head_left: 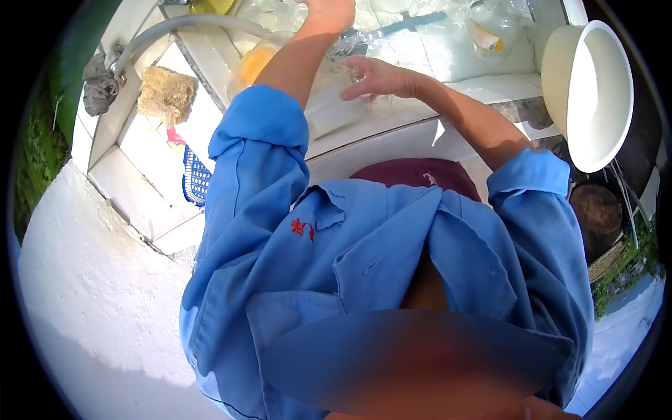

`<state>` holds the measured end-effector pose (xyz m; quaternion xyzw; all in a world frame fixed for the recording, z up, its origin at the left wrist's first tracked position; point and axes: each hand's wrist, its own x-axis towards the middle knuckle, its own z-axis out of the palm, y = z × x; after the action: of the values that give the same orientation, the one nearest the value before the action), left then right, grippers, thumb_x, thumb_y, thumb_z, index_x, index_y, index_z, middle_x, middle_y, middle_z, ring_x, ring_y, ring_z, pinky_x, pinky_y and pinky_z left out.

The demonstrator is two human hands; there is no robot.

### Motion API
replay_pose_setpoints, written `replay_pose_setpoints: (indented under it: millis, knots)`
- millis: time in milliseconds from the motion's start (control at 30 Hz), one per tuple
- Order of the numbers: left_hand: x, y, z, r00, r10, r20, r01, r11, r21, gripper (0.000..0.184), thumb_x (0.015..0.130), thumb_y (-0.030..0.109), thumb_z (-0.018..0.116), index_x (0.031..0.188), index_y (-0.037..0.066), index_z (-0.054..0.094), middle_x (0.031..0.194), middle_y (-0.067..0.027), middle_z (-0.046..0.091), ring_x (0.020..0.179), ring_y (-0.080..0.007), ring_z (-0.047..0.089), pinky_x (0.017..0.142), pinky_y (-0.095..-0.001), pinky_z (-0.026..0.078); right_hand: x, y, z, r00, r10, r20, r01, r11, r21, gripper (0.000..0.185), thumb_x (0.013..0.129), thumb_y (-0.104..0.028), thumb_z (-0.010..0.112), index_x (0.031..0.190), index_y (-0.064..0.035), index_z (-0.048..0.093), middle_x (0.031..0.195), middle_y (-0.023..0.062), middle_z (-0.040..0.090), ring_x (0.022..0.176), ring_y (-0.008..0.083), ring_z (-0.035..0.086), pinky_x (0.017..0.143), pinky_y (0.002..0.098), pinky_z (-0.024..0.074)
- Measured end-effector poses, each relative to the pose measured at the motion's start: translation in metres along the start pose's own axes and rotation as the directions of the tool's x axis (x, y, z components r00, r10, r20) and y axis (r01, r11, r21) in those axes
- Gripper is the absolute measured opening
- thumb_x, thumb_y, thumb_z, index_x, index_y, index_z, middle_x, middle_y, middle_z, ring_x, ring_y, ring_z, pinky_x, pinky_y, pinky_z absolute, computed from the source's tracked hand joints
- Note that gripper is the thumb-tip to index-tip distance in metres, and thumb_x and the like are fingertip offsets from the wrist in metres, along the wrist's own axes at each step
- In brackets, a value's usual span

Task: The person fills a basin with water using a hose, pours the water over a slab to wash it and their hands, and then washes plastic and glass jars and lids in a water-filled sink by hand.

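My left hand (330, 12) reaches over the water-filled tiled basin (448, 91) at the top edge of the head view. Most of its fingers are cut off by the frame, so what it holds, if anything, does not show. My right hand (383, 76) is over the basin's near side, thumb and fingers apart, with clear, glinting shapes around it that could be water or plastic. A yellow-orange round thing (256, 64) lies beside my left forearm. Farther right, a clear plastic bottle (490, 35) with a yellow and white label is in the water.
A grey hose (189, 21) arches over the basin's left side. On the left ledge are a tan sponge-like block (166, 94), a grey cloth (100, 84) and a blue perforated basket (195, 178). A white tub (603, 98) stands tilted at the right.
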<state>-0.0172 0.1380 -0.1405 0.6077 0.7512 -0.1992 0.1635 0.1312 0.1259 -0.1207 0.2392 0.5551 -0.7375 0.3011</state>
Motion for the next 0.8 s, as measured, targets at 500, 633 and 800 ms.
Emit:
replay_pose_setpoints:
  millis: [500, 633, 800]
  knots:
    - [0.006, -0.004, -0.002, 1.0, -0.006, 0.031, 0.004, 0.999, 0.045, 0.023, 0.071, 0.013, 0.047, 0.09, 0.01, 0.061, 0.095, -0.006, 0.058, 0.099, -0.0225, 0.046, 0.079, -0.0583, 0.029, -0.052, -0.015, -0.008, 0.863, -0.26, -0.434, -0.101, 0.752, -0.652, 0.047, 0.07, -0.038, 0.059, 0.097, -0.0006, 0.051, 0.092, 0.0168, 0.054, 0.086, 0.0293, 0.051, 0.074, 0.0329, 0.0411]
    - [0.006, 0.0, 0.0, 0.998, 0.001, 0.07, -0.009, 0.994, 0.106, 0.023, 0.071, 0.013, 0.047, 0.09, 0.01, 0.061, 0.095, -0.0061, 0.058, 0.099, -0.0226, 0.046, 0.079, -0.0576, 0.03, 0.008, 0.025, 0.037, 0.953, -0.136, -0.27, 0.04, 0.942, -0.334, 0.046, 0.067, -0.044, 0.058, 0.074, 0.0016, 0.059, 0.065, 0.0133, 0.054, 0.06, 0.0237, 0.052, 0.057, 0.0329, 0.0422]
    - [0.004, 0.0, 0.005, 0.997, 0.018, 0.075, -0.029, 0.99, 0.137, 0.025, 0.074, 0.014, 0.044, 0.094, 0.01, 0.059, 0.098, -0.0056, 0.057, 0.1, -0.0237, 0.045, 0.079, -0.057, 0.031, 0.018, 0.007, 0.01, 0.973, 0.232, 0.008, -0.232, 0.973, 0.007, 0.031, 0.067, -0.036, 0.062, 0.069, -0.0045, 0.06, 0.061, 0.0005, 0.052, 0.048, 0.0088, 0.034, 0.039, 0.0208, 0.0267]
